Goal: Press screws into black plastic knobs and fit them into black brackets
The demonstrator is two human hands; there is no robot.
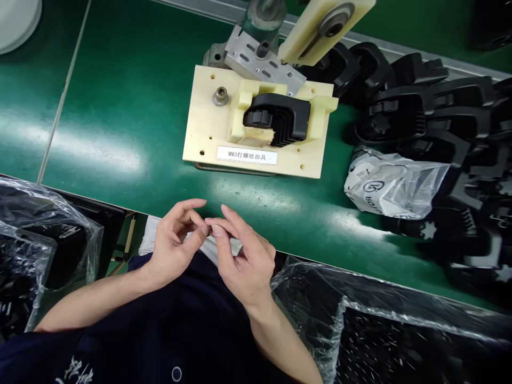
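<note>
My left hand [176,242] and my right hand [246,256] meet fingertip to fingertip just over the front edge of the green bench. Thumbs and forefingers of both are pinched on a tiny dark part [210,230], mostly hidden by the fingertips and too small to name. Beyond them stands a cream fixture plate [208,122] with a white Chinese label [247,155]. A black ribbed plastic part [294,114] sits in the fixture's cream nest [238,114], touched by neither hand.
A metal bracket [256,61] and a slotted cream arm [316,37] rise behind the nest. Many black plastic parts [396,114] pile up at the right, beside a printed clear bag [392,184]. Plastic-lined bins [340,330] flank me below the bench edge.
</note>
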